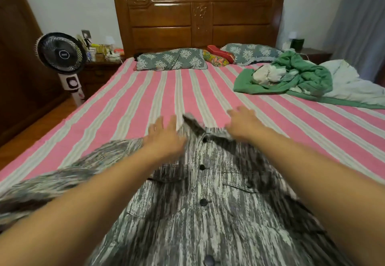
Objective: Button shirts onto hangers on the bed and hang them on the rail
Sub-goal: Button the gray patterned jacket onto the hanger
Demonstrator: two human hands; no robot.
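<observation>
Grey-and-white streaked shirt (pixel 208 203) lies flat on bed (pixel 145 90), front up, dark buttons done along placket, collar pointing toward headboard (pixel 198 19). Left hand (pixel 164 134) rests on shirt's shoulder by collar, fingers straight, gripping nothing. Right hand (pixel 243 121) lies flat at other side of collar, fingers extended, blurred. Green quilt (pixel 302 78) heaped far right; fan (pixel 60 52) stands left of bed.
</observation>
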